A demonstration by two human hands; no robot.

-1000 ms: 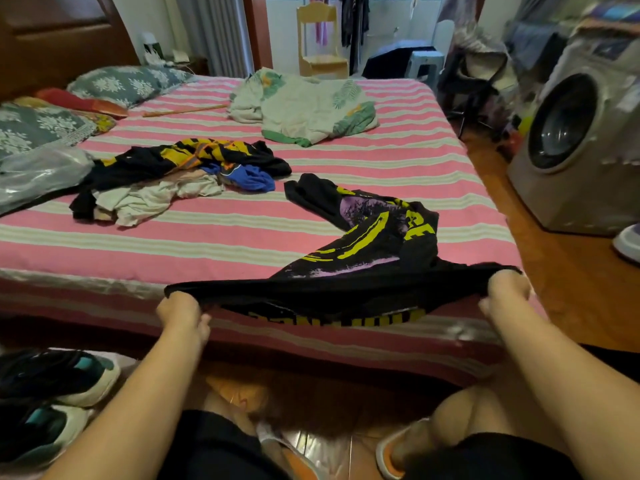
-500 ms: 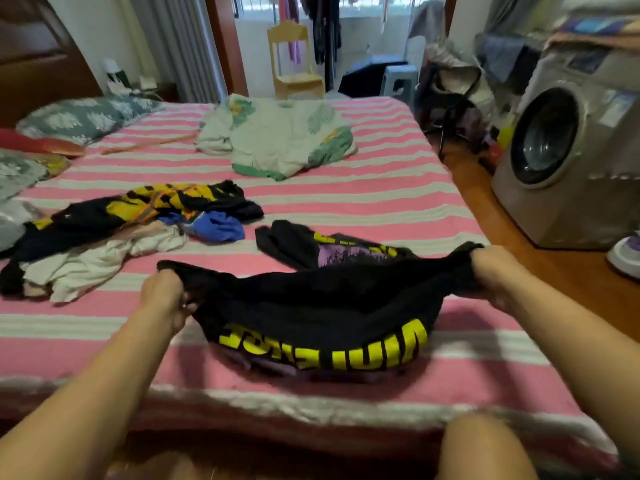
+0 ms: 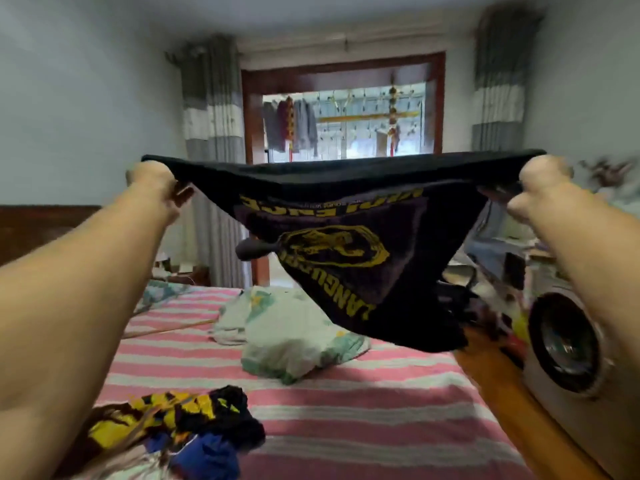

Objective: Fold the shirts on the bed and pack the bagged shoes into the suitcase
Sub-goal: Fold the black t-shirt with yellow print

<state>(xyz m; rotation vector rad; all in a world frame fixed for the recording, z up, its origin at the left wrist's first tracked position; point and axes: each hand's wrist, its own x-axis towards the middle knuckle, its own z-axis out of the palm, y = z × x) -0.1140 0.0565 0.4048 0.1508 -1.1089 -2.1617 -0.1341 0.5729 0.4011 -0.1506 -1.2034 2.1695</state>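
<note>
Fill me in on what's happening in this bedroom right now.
A person is holding a black shirt with yellow print up in the air above the striped bed, the left hand and right hand each gripping one end of its stretched edge. The rest hangs loose, not yet folded. A pile of unfolded clothes lies on the bed, with a pale bundle further back.

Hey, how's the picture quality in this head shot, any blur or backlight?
Head view: motion blur smears the curtains and washing machine; the bright window backlights the black shirt, dimming its yellow print; wide-angle distortion stretches both forearms.
</note>
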